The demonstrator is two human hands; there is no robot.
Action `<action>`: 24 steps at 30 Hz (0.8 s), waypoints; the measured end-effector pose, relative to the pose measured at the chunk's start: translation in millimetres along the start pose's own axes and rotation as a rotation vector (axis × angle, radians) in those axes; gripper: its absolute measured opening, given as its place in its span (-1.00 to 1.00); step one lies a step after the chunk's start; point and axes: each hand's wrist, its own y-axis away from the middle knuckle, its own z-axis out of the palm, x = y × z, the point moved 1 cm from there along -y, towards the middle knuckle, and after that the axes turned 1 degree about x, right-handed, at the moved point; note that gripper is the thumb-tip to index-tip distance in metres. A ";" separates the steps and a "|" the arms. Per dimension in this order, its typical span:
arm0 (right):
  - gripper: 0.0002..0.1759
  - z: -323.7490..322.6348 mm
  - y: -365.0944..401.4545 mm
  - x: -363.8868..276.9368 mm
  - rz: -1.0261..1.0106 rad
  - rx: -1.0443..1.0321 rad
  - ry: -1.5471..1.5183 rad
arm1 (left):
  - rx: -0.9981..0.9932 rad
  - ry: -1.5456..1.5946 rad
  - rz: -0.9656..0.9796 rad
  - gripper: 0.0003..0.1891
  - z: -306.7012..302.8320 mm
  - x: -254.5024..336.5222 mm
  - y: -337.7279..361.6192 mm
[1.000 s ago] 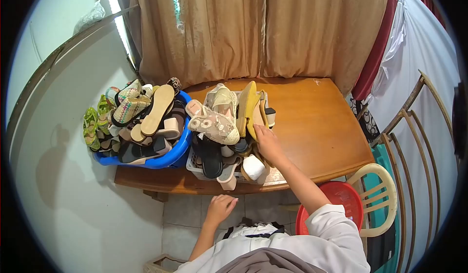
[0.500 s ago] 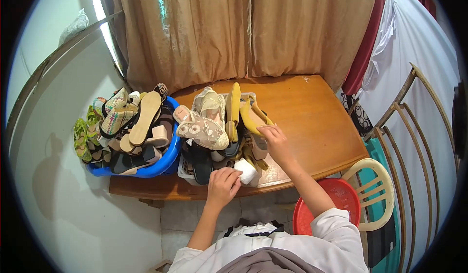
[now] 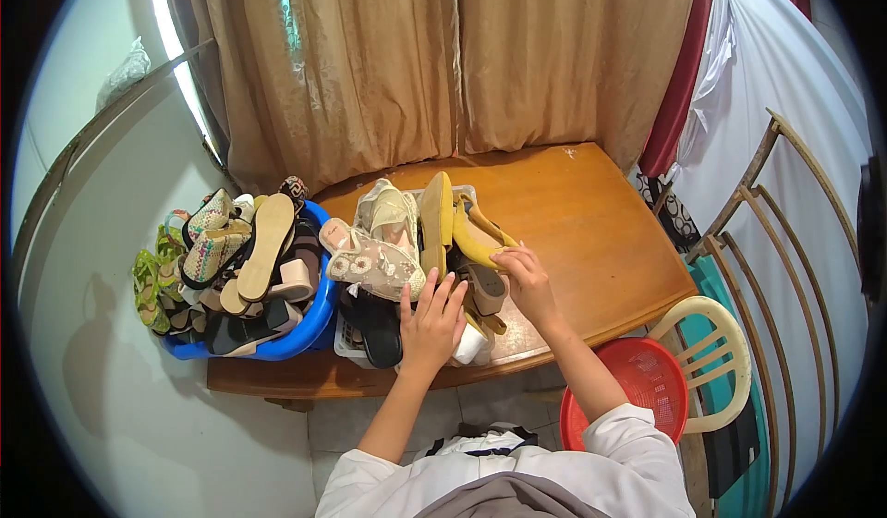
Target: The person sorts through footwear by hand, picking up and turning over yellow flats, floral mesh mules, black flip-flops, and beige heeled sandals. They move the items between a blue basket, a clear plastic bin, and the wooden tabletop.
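Observation:
A yellow slingback shoe [image 3: 477,239] is pinched at its toe by my right hand [image 3: 527,282], at the right side of a heaped light-coloured basket [image 3: 351,341]. My left hand [image 3: 432,324] lies over the front of the heap with its fingers spread, close to the toe of a beige lace shoe [image 3: 377,261]. A second yellow shoe [image 3: 436,222] stands on edge between the lace shoe and the held one. In front, a black shoe [image 3: 381,331] and a white piece [image 3: 469,344], partly covered by my left hand, show in the basket.
To the left, a blue tub [image 3: 319,319] holds a pile of sandals and heeled shoes. The wooden table [image 3: 591,231] stretches right. Beside its front edge are a red basin [image 3: 637,379] and a cream plastic chair [image 3: 730,361]; a metal rack [image 3: 776,268] stands farther right.
My left hand has moved up and right, its fingers spreading over the heap. My right hand keeps hold of the yellow shoe. The camera view has shifted slightly.

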 end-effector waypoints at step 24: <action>-0.68 -31.1 -27.7 -10.4 -0.137 0.127 0.043 | -0.077 0.027 -0.045 -0.58 16.2 -20.8 -12.9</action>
